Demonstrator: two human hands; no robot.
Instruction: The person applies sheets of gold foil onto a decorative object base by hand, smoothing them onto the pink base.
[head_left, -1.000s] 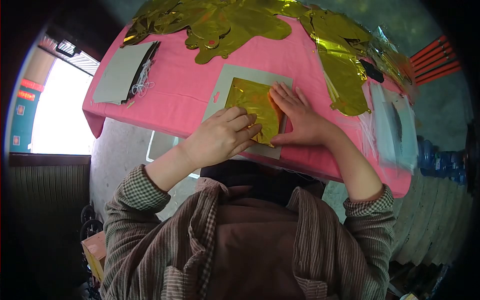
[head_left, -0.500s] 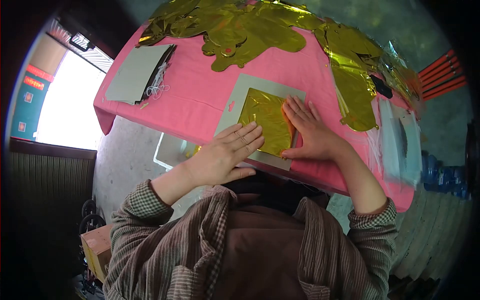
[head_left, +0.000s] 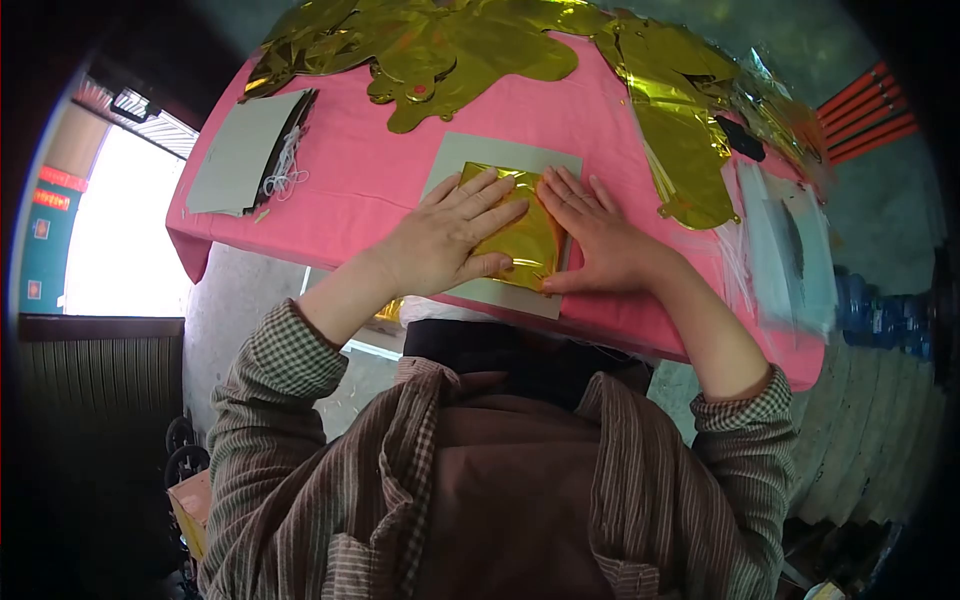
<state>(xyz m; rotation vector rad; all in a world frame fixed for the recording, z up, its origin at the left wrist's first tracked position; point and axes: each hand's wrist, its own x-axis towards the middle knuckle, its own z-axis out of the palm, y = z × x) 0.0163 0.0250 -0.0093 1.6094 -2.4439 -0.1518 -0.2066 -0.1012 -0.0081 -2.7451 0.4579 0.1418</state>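
Note:
A folded gold foil piece (head_left: 530, 240) lies on a grey card (head_left: 530, 150) near the front edge of the pink-covered table. My left hand (head_left: 440, 235) rests flat with its fingers spread over the left part of the foil and the card. Against the foil's right edge lies my right hand (head_left: 605, 240), its fingers stretched out and its thumb at the lower right corner. Neither hand is wrapped round anything. Part of the foil and the card's left side are hidden under my left hand.
Gold foil shapes (head_left: 480, 60) spread along the table's far side. Grey cards (head_left: 245, 150) with white strings (head_left: 287, 170) lie at the left. Clear plastic bags (head_left: 790, 240) and a black object (head_left: 740, 138) are at the right of the pink cloth (head_left: 350, 140).
My left hand has moved up and further over the card and the foil's left part. The whole view has shifted slightly, with the table appearing further left and up.

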